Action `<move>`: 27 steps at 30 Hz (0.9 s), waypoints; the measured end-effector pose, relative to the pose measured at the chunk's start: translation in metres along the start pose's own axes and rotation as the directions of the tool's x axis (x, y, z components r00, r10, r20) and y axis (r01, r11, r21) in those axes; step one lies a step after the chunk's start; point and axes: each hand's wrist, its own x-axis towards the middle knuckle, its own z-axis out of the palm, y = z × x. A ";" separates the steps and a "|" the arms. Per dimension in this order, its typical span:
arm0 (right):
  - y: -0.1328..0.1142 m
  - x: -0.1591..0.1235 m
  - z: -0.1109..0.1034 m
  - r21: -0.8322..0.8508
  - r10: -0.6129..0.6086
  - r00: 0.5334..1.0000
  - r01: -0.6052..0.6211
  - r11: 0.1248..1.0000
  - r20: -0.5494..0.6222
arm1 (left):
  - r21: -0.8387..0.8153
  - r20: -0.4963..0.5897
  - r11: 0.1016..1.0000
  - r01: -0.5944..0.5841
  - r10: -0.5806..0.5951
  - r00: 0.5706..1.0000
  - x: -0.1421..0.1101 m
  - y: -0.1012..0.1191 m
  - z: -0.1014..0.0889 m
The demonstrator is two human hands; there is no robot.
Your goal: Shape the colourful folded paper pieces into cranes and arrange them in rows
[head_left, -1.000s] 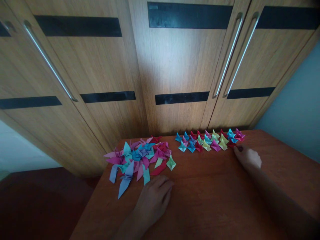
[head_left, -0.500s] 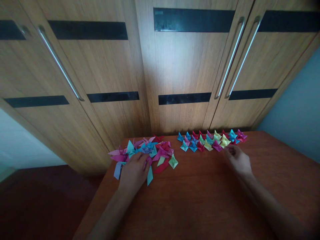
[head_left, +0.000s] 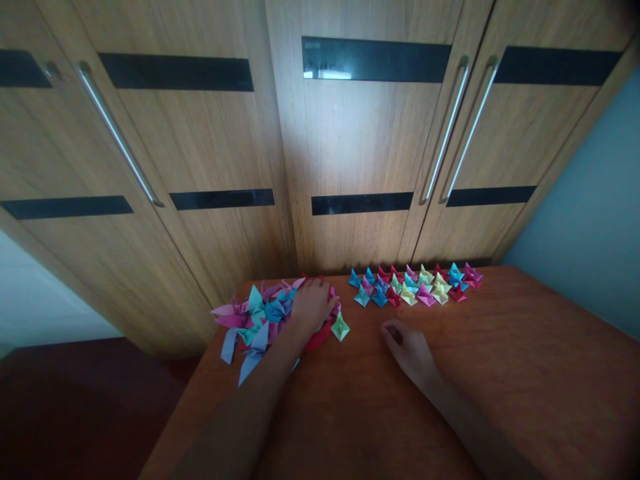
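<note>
My left hand (head_left: pixel 314 303) lies over the right part of a loose pile of folded paper pieces (head_left: pixel 275 311), fingers bent down among red and pink ones. Its fingertips are partly hidden, and I see no piece gripped in it. A small light-green origami piece (head_left: pixel 341 327) stands just to the right of that hand. My right hand (head_left: pixel 407 345) is above the table in front of the rows, its fingers curled with nothing visible in them. Beyond it, small pointed origami pieces (head_left: pixel 409 295) in several colours stand close together in rows. A red piece (head_left: pixel 457 293) sits at the front right end.
The brown wooden table (head_left: pixel 370 413) reaches back to a wooden wardrobe (head_left: pixel 350 147) with dark strips and metal handles (head_left: pixel 445 133). A bluish wall (head_left: pixel 585 193) is on the right. Past the table's left edge is the dark floor (head_left: pixel 100 400).
My right hand has drawn back leftward from the rows, leaving the red piece at the front right end in view. My left hand has moved right and farther back over the pile.
</note>
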 end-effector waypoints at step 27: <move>-0.055 -0.035 -0.014 0.234 -0.179 0.976 0.147 0.961 0.123 | -0.900 0.179 0.387 0.200 -0.091 0.980 -0.110 0.033 0.001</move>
